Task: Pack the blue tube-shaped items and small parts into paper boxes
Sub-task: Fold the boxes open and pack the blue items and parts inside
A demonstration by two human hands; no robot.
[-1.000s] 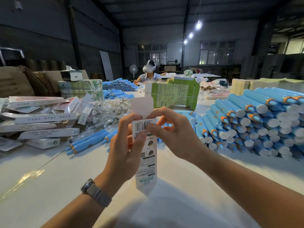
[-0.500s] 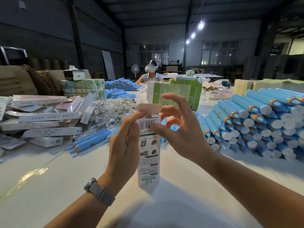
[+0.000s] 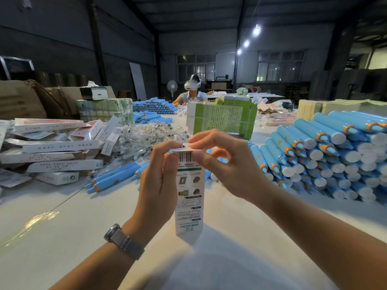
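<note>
Roughly centre frame: a tall, narrow white paper box (image 3: 189,197) printed with a barcode and green band stands upright on the pale grey table (image 3: 62,237), held by both hands.

Surroundings first. At 9 o'clock from the box, a loose heap of flat white printed cartons (image 3: 52,147). At 10 o'clock, a mound of small parts in clear plastic bags (image 3: 144,137), with a few loose blue tubes with orange collars (image 3: 117,174) lying just in front of it. At 3 o'clock, a big stacked pile of blue tubes with white end caps (image 3: 326,155). At 12 o'clock, behind the hands, a bundle of green-and-white flat box blanks (image 3: 222,117) standing on edge. Farther at 12, a seated person wearing a white headset (image 3: 192,88) works beside another blue tube pile.

Grip. Left hand (image 3: 159,185), a metal-band wristwatch (image 3: 123,241) on its wrist, wraps the box's upper left side, fingers curled round it. Right hand (image 3: 228,162) pinches the white top flap (image 3: 186,147), thumb below by the barcode and fingertips on top, the flap folded over the box's mouth. Box bottom meets the table at 6 o'clock below both hands.
</note>
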